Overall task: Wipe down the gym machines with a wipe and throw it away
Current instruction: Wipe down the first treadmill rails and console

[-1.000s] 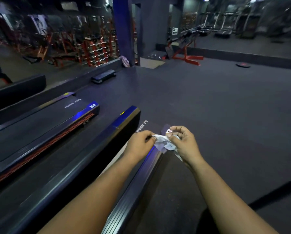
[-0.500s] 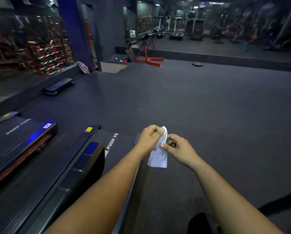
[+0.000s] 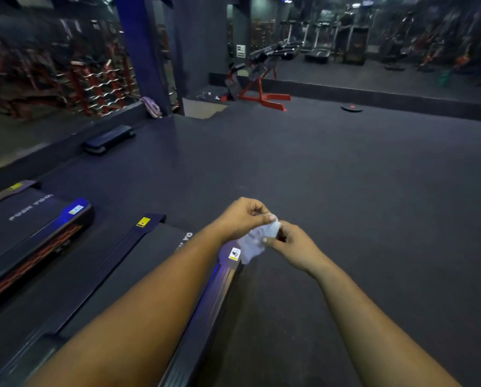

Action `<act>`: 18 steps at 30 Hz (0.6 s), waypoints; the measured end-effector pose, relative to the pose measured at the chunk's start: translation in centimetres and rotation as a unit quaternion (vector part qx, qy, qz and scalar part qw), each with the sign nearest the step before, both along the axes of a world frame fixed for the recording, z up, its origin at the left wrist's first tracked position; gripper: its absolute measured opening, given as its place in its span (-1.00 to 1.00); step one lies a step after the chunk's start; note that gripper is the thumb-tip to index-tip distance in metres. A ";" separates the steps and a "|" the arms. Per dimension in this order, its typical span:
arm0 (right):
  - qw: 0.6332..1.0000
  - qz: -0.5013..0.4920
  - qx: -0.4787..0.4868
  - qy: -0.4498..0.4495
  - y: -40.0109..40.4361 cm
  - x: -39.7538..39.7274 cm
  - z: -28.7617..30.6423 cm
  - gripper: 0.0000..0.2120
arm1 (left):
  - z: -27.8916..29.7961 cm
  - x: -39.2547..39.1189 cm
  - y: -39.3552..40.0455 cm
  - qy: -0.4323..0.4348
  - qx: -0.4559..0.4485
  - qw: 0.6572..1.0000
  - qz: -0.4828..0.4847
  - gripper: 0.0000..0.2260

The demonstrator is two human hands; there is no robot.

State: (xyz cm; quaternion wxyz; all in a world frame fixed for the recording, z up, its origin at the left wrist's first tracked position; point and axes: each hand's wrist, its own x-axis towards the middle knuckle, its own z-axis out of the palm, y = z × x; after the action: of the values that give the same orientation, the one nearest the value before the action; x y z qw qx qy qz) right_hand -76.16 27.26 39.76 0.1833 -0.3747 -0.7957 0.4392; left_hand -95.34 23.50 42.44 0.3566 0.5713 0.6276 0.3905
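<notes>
A white wipe (image 3: 257, 241) hangs crumpled between both hands, above the rear end of a black treadmill (image 3: 138, 263). My left hand (image 3: 243, 217) pinches its upper edge with thumb and fingers. My right hand (image 3: 295, 247) grips the wipe's right side from below. Both forearms reach forward over the treadmill's right side rail (image 3: 219, 291). A second treadmill (image 3: 30, 227) lies to the left, with a red strip along its side.
Dark rubber floor (image 3: 345, 191) stretches ahead and to the right. A step platform (image 3: 109, 138) sits by the left mirror wall. A red bench frame (image 3: 261, 93), a blue pillar (image 3: 141, 51) and a floor disc (image 3: 351, 108) stand farther back.
The view has swung right across the floor. The wipe went from hanging flat in my left hand to being bunched between both hands.
</notes>
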 end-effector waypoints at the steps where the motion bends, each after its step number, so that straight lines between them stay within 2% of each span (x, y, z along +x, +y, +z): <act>1: 1.000 -0.001 0.023 -0.016 1.3 -0.5 -0.5 -0.91 | 0.4 -0.6 0.9 0.005 -0.009 1.000 0.009 -0.83; 4: 0.997 -0.007 0.069 -0.036 5.5 -2.2 -0.9 -0.81 | 1.1 -3.2 3.5 0.014 -0.025 0.998 0.050 -0.81; 6: 0.996 0.002 0.081 -0.029 7.6 -3.8 -0.2 -0.82 | 1.6 -5.3 4.6 0.037 -0.028 0.997 0.069 -0.80; 8: 0.999 0.003 -0.020 0.031 9.5 -6.0 0.5 -0.82 | 2.1 -7.6 5.3 0.061 -0.045 0.995 0.069 -0.76; 10: 0.985 -0.005 -0.143 0.100 10.9 -8.3 1.3 -0.82 | 2.5 -10.0 5.3 0.059 -0.087 0.993 0.051 -0.66; 12: 0.975 0.012 -0.187 0.117 12.7 -11.5 1.5 -0.83 | 1.7 -13.2 5.5 0.020 -0.139 0.989 0.042 -0.50; 14: 0.973 0.026 -0.195 0.119 13.9 -13.7 1.4 -0.80 | 0.0 -15.2 5.5 -0.023 -0.178 0.983 0.040 -0.44; 16: 0.975 0.038 -0.190 0.111 15.3 -17.7 0.9 -0.78 | -2.6 -17.8 5.8 -0.080 -0.165 0.980 0.072 -0.47; 18: 0.973 0.041 -0.202 0.108 16.2 -20.8 0.9 -0.81 | -4.4 -19.3 6.2 -0.179 -0.114 0.967 0.138 -0.55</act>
State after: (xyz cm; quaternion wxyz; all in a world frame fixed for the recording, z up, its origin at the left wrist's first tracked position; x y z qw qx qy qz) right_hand -96.98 43.45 40.70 0.1699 -0.3217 -0.6805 0.6360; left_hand -114.68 29.66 38.02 0.4690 0.3554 0.6667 0.4574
